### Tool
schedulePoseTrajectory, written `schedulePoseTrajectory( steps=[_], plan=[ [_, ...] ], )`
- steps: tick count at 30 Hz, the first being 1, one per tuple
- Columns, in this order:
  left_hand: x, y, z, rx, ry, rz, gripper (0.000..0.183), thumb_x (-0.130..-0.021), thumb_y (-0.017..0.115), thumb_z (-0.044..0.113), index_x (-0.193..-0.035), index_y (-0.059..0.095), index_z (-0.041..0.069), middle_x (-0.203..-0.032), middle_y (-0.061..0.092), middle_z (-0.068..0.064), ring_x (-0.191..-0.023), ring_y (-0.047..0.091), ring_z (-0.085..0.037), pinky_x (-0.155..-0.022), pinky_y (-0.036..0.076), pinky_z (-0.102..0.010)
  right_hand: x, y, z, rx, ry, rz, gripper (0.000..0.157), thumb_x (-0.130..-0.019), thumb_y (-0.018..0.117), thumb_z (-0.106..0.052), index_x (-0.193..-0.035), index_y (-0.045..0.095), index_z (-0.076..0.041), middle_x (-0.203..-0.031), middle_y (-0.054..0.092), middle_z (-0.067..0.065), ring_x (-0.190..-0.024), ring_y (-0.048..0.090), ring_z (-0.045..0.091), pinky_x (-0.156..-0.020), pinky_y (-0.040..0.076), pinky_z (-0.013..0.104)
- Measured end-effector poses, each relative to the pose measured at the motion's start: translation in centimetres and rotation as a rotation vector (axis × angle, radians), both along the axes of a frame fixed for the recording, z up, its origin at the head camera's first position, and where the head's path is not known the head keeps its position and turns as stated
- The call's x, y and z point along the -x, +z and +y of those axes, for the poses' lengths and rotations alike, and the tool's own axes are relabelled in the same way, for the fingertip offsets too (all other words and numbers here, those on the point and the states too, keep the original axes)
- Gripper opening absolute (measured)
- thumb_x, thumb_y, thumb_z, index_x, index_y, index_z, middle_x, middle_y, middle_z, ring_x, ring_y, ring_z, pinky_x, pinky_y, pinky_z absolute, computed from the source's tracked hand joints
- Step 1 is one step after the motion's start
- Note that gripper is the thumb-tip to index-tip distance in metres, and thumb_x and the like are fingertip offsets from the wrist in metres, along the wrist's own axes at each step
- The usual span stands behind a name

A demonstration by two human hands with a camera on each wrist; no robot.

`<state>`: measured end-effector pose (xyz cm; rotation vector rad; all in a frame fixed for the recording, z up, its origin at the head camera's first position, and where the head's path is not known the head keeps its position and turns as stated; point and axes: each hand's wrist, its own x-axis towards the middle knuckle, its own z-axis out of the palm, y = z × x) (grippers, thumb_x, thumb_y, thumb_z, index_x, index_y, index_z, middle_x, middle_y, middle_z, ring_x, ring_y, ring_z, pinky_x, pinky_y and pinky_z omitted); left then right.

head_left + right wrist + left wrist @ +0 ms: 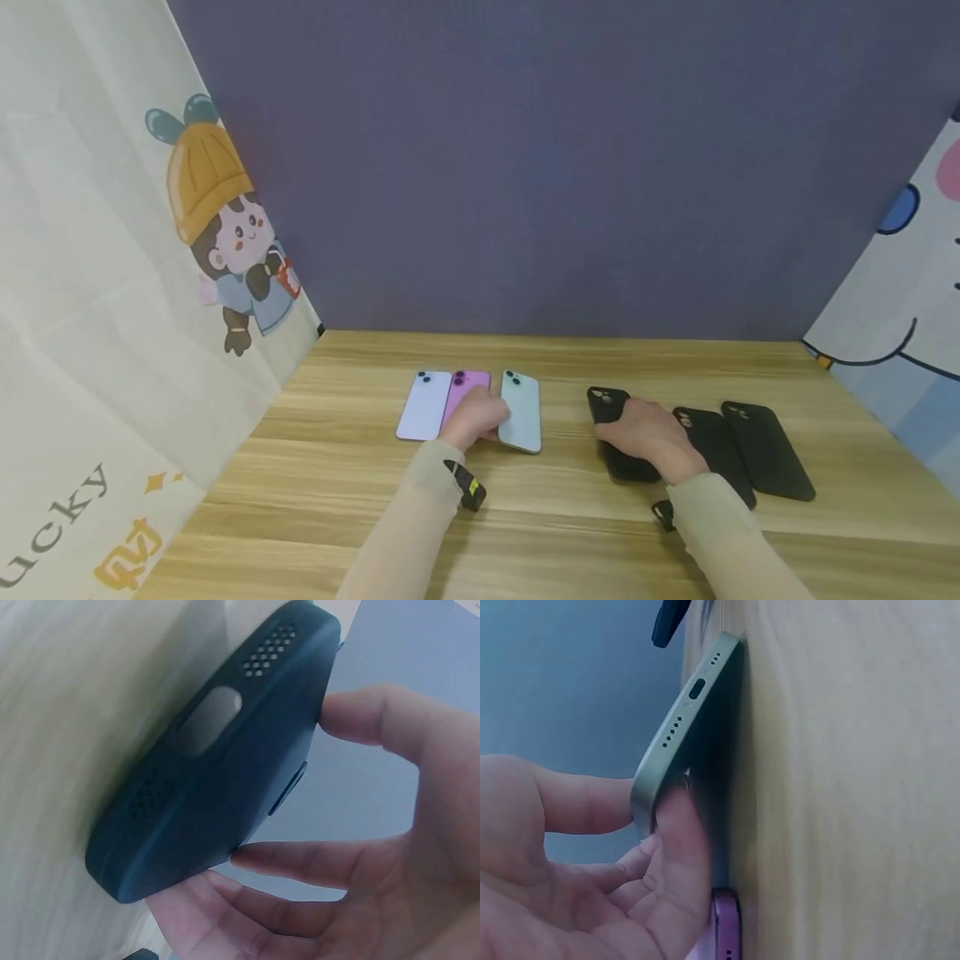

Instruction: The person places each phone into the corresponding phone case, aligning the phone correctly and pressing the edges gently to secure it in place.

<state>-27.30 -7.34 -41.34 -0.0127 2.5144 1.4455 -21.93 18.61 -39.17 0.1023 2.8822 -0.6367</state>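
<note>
My left hand (477, 414) pinches the left edge of a pale green phone (521, 412) between thumb and fingers. In the left wrist view that edge is raised and the far edge rests at the wooden surface, so the phone leans. Beside it lies a pink phone (468, 380), partly hidden by my hand, then a lavender phone (425, 407). Over on the right, my right hand (648, 435) grips a black phone case (225, 757) across its sides. The case is tilted in the right wrist view, its port cutout and speaker holes facing the camera.
Two more black phone cases, one (718, 450) partly behind my right wrist and another (768, 450) farther right, lie on the wooden table (555, 542). A dark blue panel (562, 167) stands behind the table, and printed cloths (90, 208) hang at both sides.
</note>
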Motion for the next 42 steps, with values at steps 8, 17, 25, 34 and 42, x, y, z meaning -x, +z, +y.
schedulePoseTrajectory(
  steps=[8, 17, 25, 34, 42],
  plan=[
    [0.0, -0.7, -0.3, -0.140, 0.000, -0.015, 0.036, -0.083, 0.060, 0.002, -0.115, 0.059, -0.013, -0.101, 0.065, -0.015, -0.086, 0.066, -0.026, -0.073, 0.059, -0.035, -0.1, 0.3, -0.5, 0.024, 0.008, 0.012, 0.075, -0.090, 0.061, -0.041, -0.137, 0.049, 0.016, -0.136, 0.051, 0.038, -0.112, 0.057, 0.052, -0.086, 0.050, 0.059],
    [-0.2, -1.1, -0.1, -0.204, 0.026, -0.011, 0.032, -0.090, 0.062, 0.003, -0.118, 0.058, -0.014, -0.102, 0.065, -0.016, -0.087, 0.066, -0.026, -0.075, 0.059, -0.035, 0.0, 0.9, -1.4, 0.025, 0.006, 0.039, 0.074, -0.088, 0.060, -0.043, -0.135, 0.053, 0.014, -0.135, 0.054, 0.035, -0.116, 0.056, 0.052, -0.089, 0.050, 0.056],
    [-0.5, -1.3, 0.3, -0.236, 0.037, -0.016, 0.028, -0.093, 0.064, 0.006, -0.115, 0.059, -0.011, -0.102, 0.064, -0.016, -0.088, 0.066, -0.027, -0.077, 0.059, -0.036, 0.1, 1.7, -2.1, 0.058, -0.001, 0.048, 0.078, -0.089, 0.060, -0.046, -0.139, 0.050, 0.013, -0.140, 0.051, 0.035, -0.121, 0.054, 0.053, -0.092, 0.049, 0.058],
    [-0.9, -1.7, 0.6, -0.318, 0.030, -0.032, 0.028, -0.094, 0.064, 0.009, -0.116, 0.061, -0.008, -0.103, 0.066, -0.013, -0.089, 0.066, -0.025, -0.081, 0.058, -0.037, -0.2, 1.8, -2.1, 0.121, -0.016, 0.039, 0.082, -0.091, 0.059, -0.048, -0.143, 0.045, 0.014, -0.142, 0.048, 0.036, -0.123, 0.052, 0.053, -0.093, 0.049, 0.059],
    [-0.9, -1.5, 0.6, -0.417, -0.026, -0.048, 0.027, -0.094, 0.064, 0.008, -0.115, 0.063, -0.009, -0.104, 0.069, -0.014, -0.090, 0.069, -0.024, -0.084, 0.058, -0.038, 0.0, 2.2, -2.5, 0.150, -0.017, 0.038, 0.087, -0.091, 0.059, -0.053, -0.147, 0.041, 0.012, -0.147, 0.045, 0.034, -0.129, 0.047, 0.053, -0.097, 0.047, 0.060]
  ],
)
